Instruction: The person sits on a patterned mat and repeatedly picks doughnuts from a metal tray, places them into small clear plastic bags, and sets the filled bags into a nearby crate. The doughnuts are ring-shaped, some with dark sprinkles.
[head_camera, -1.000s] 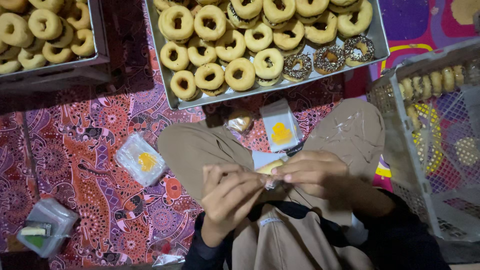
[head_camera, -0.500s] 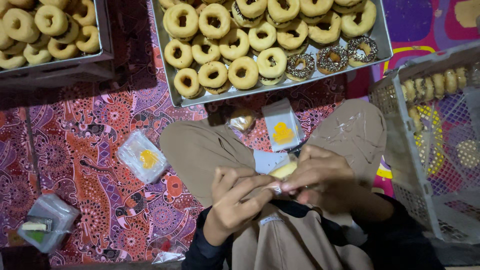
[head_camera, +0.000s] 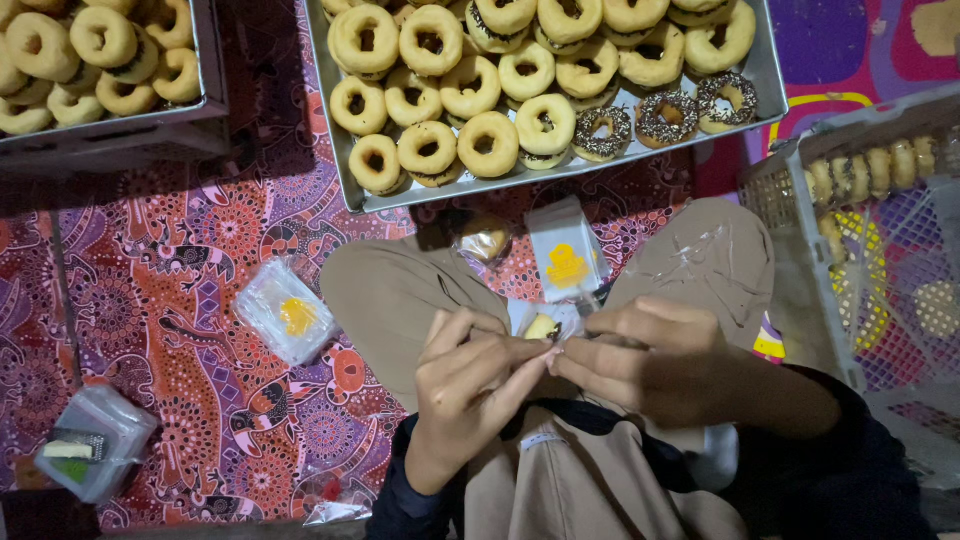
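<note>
Pinching a small clear packet, both hands' fingers now drawn closer together than before.

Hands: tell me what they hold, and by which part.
Both hands, left hand and right hand, pinch a small clear packet with something yellow inside, fingertips gripping its near edge over the lap.

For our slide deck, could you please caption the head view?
Both hands, left hand and right hand, pinch a small clear packet over the lap, below a tray of doughnuts.

Glossy plastic wrapper — metal tray
</note>
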